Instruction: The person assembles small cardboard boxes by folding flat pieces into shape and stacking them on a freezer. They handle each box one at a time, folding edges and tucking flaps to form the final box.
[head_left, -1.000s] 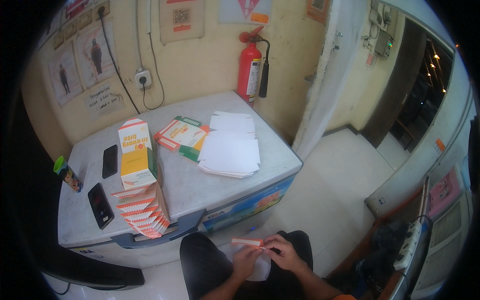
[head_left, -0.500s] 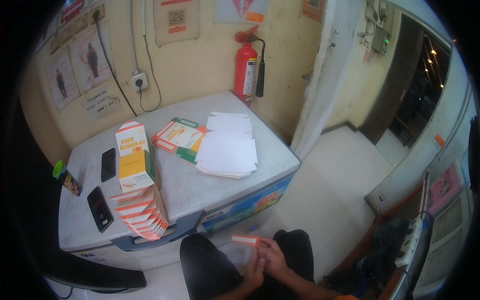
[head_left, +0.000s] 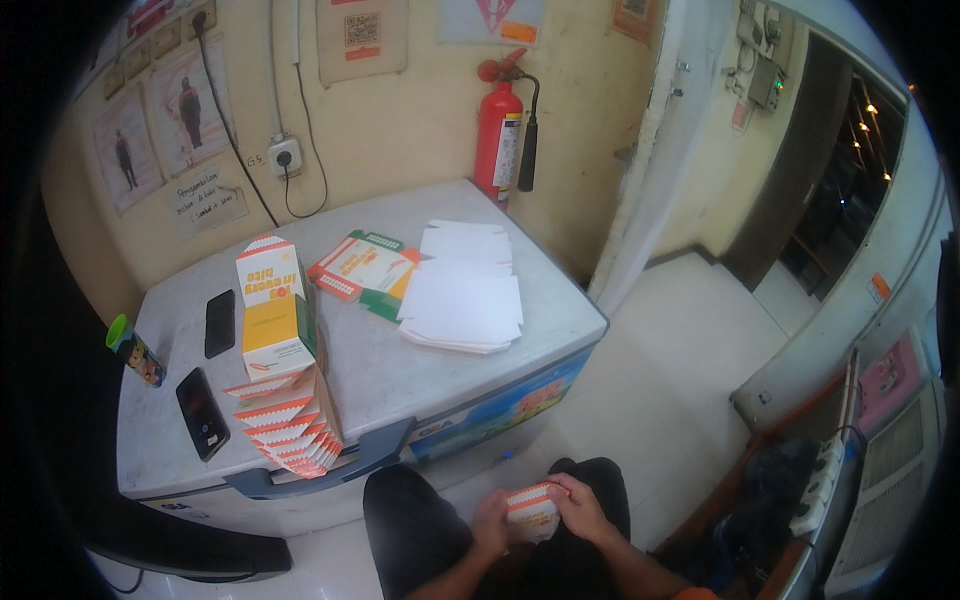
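Between my hands, above my lap, is a small carton (head_left: 532, 510) of white and orange printed card with a zigzag orange edge. My left hand (head_left: 489, 524) is closed on its left side. Gripping the right side, my right hand (head_left: 584, 510) has its thumb near the top edge. On the white chest freezer (head_left: 370, 395) in front of me, a row of nested, partly folded cartons (head_left: 290, 420) fans toward the front edge. Behind them lies a yellow and white carton (head_left: 275, 330). Flat carton blanks, one printed side up (head_left: 362, 268) and several white side up (head_left: 462, 300), lie to the right.
Two dark phones (head_left: 219, 323) (head_left: 202, 413) and a cup with a green rim (head_left: 135, 350) sit on the freezer's left. A red fire extinguisher (head_left: 497, 140) is at the wall. On my right are a power strip (head_left: 820, 485) and a doorway (head_left: 835, 190).
My hands have moved apart to opposite sides of the carton. The carton has turned, so its printed face now shows between them. The view has shifted slightly.
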